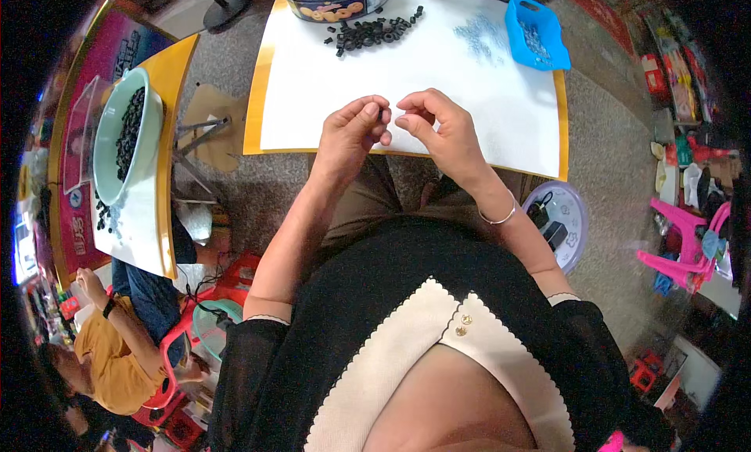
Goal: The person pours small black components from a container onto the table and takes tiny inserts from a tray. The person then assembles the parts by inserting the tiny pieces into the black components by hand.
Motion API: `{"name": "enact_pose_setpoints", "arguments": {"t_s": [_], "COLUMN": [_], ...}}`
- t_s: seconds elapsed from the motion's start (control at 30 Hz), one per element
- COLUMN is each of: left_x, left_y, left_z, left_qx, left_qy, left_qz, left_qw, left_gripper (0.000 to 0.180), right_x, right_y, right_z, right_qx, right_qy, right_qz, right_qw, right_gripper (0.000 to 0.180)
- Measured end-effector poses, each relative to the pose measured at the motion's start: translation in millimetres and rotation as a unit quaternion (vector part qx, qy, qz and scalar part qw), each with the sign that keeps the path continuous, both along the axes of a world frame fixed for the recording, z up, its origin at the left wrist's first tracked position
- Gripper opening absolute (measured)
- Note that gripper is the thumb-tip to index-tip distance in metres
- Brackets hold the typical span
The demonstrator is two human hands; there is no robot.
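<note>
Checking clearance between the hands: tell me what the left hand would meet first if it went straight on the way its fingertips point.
The left hand points right, so it likely meets the right hand fingertips almost at once; depth unclear.

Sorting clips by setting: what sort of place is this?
Probably a small hand-assembly workshop: a white-topped table with a pile of small black rings, a blue tray, and a green basin of more.

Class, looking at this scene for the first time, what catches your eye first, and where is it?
Two hands meet at the picture's centre: the left hand and right hand pinch a small black part over the white table. Beyond lies a heap of black rings, with a blue tray to its right.
</note>
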State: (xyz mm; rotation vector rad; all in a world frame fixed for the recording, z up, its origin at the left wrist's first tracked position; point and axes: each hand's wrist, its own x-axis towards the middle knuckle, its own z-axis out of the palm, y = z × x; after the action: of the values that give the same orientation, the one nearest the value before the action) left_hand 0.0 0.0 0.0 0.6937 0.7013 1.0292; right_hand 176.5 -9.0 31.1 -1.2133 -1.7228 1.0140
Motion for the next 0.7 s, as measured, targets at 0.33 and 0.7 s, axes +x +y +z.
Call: {"name": "enact_pose_setpoints", "arguments": {"t_s": [0.33, 0.7], "left_x": [15, 1], "left_y": [6, 33], "left_z": [2, -14], "left_qx": [0.017, 0.08], "left_qy": [0.144, 0.209], "left_qz": [0.011, 0.082], "left_qw": [0.989, 0.971], "left_gripper": [0.024, 0.028], "right_x": [-1, 132], "right_y": [13, 176], "right_z": [1, 54], "right_qx": [0.235, 0.213], "right_qy": [-0.104, -0.095], "right_qz": [-0.009, -0.247], "right_qw": [0.966, 0.941], "right_gripper": [0.024, 0.019]}}
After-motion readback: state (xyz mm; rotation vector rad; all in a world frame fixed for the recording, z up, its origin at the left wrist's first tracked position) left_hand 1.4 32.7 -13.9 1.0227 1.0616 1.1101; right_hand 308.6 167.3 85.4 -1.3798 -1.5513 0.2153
